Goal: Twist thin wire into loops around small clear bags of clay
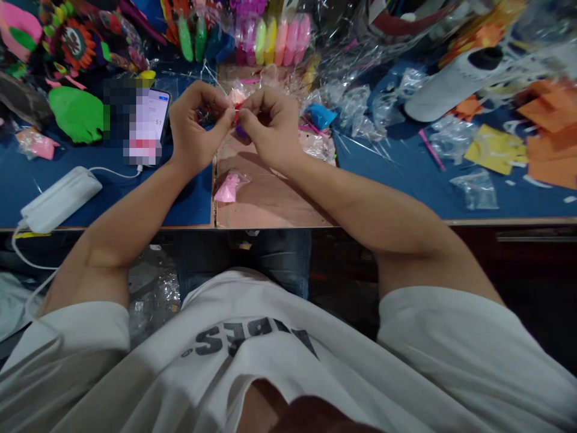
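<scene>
Over the wooden board (270, 192), my left hand (201, 123) and my right hand (270, 123) meet with thumbs and forefingers pinched close together. Between the fingertips is something small and reddish, mostly covered by the fingers. Just behind the fingertips shows a pale pink piece (237, 96) in clear wrap; whether it is joined to the pinched thing I cannot tell. Nearer the table's front edge, a pink clay piece in clear film (228, 187) lies on the board.
Left are a phone (153, 123), a green clay shape (76, 114) and a white power bank (62, 198) with a cable. Behind stand coloured clay packs (282, 42). Right are a blue piece (320, 115), a grey-white bottle (451, 87), plastic wrappers, yellow foam (493, 149) and orange sheets (556, 159).
</scene>
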`<state>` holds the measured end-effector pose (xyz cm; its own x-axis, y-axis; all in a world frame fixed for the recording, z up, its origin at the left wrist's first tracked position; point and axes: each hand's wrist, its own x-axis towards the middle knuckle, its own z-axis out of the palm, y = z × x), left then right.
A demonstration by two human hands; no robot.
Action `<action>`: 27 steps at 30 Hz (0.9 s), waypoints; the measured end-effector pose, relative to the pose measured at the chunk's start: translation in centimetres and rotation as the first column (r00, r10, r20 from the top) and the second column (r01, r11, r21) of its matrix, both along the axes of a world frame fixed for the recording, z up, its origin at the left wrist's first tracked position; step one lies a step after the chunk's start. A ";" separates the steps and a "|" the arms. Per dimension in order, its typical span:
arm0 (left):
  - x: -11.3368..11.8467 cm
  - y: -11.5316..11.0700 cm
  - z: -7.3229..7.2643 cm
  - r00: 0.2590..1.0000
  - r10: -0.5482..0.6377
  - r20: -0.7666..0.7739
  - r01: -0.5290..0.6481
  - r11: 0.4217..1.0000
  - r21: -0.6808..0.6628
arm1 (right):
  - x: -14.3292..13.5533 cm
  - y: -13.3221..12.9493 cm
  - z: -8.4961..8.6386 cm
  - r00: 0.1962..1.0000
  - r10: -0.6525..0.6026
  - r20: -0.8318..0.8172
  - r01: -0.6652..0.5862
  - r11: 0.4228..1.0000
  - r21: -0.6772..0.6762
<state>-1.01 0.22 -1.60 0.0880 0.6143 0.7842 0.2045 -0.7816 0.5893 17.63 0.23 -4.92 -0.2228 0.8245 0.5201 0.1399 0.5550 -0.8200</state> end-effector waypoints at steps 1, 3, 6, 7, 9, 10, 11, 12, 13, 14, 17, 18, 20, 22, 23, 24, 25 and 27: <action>0.0 -0.1 -0.1 1.000 0.019 -0.011 -0.019 1.000 0.012 | -0.3 0.3 -0.1 0.996 -0.040 -0.081 0.036 0.998 -0.042; -0.1 0.1 -0.4 0.997 0.060 -0.041 -0.058 0.997 0.050 | -0.8 0.3 0.0 0.967 -0.137 -0.214 0.112 0.986 -0.127; -0.2 0.7 -1.1 0.994 0.088 -0.067 -0.077 0.986 0.149 | -1.4 -1.0 1.0 0.941 -0.182 -0.287 0.134 0.975 -0.178; -0.3 0.9 -1.3 0.993 0.092 -0.076 -0.078 0.982 0.175 | -1.5 -1.6 1.4 0.940 -0.180 -0.289 0.129 0.974 -0.186; -0.4 1.0 -1.4 0.992 0.091 -0.088 -0.074 0.981 0.179 | -1.5 -2.5 2.0 0.945 -0.173 -0.279 0.121 0.974 -0.193; -0.4 1.0 -1.4 0.992 0.082 -0.092 -0.067 0.985 0.162 | -1.4 -2.8 2.2 0.946 -0.179 -0.270 0.130 0.973 -0.191; -0.4 1.0 -1.3 0.993 0.069 -0.096 -0.055 0.988 0.143 | -1.4 -3.1 2.3 0.949 -0.184 -0.255 0.139 0.973 -0.185; -0.5 1.0 -1.3 0.993 0.053 -0.102 -0.040 0.991 0.126 | -1.4 -3.2 2.3 0.953 -0.190 -0.236 0.150 0.973 -0.178; -0.5 0.9 -1.2 0.993 0.040 -0.109 -0.027 0.993 0.114 | -1.4 -3.2 2.3 0.956 -0.200 -0.216 0.164 0.971 -0.173; -0.5 0.8 -1.1 0.993 0.031 -0.116 -0.019 0.994 0.104 | -1.4 -3.2 2.3 0.959 -0.206 -0.196 0.173 0.969 -0.174; -0.5 0.6 -1.0 0.991 0.047 -0.122 -0.041 0.998 0.050 | -1.5 -3.3 2.3 0.959 -0.202 -0.201 0.164 0.968 -0.191; -0.5 0.5 -1.0 0.992 0.062 -0.111 -0.058 0.997 0.040 | -1.5 -3.3 2.4 0.952 -0.193 -0.236 0.151 0.971 -0.188; -0.4 0.5 -1.2 0.992 0.094 -0.078 -0.089 0.993 0.073 | -1.6 -3.5 2.6 0.937 -0.147 -0.316 0.097 0.981 -0.168; -0.2 0.7 -1.4 0.994 0.098 -0.038 -0.093 0.987 0.134 | -1.6 -3.8 3.0 0.914 -0.104 -0.393 0.038 0.984 -0.172; -0.2 0.9 -1.6 0.996 0.083 -0.019 -0.079 0.985 0.155 | -1.6 -3.9 3.2 0.901 -0.085 -0.425 0.002 0.981 -0.193; -0.1 1.2 -1.8 0.998 0.060 -0.001 -0.059 0.985 0.165 | -1.5 -4.1 3.4 0.890 -0.068 -0.452 -0.035 0.976 -0.217; -0.1 1.5 -2.1 0.999 0.035 0.016 -0.037 0.985 0.167 | -1.5 -4.2 3.6 0.877 -0.056 -0.477 -0.068 0.969 -0.238; 0.1 2.1 -2.5 0.999 -0.003 0.052 -0.006 0.983 0.181 | -1.3 -4.5 4.0 0.849 -0.023 -0.528 -0.154 0.945 -0.289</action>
<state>-0.96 2.31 -4.07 0.0437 0.4618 0.8859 0.1788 -0.8761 0.4478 16.35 -4.23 -0.87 -0.0531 0.9543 0.2942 -0.3815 0.2529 -0.8891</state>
